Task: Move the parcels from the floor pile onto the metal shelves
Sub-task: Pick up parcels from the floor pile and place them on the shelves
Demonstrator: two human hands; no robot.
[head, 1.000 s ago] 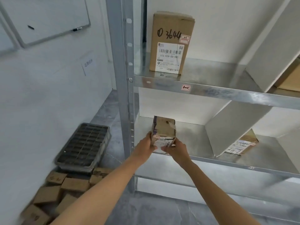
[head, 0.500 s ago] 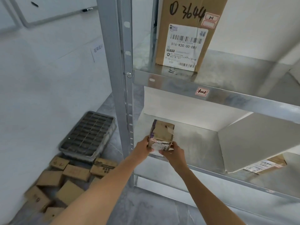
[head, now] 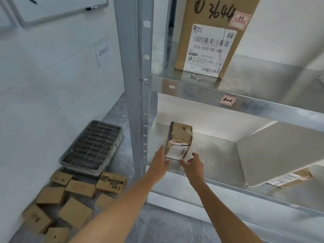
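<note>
Parcel (head: 178,141) sits upright on the lower metal shelf (head: 219,155), near its front left corner. Left hand (head: 160,163) has straight fingers right at the parcel's left side, not gripping. Right hand (head: 193,165) is just in front of it, fingers loosely spread, holding nothing. Up on the shelf above stands a bigger box (head: 210,37) marked 3644. Floor pile (head: 70,200) of cartons lies off to the left, under a grey tray (head: 93,146).
</note>
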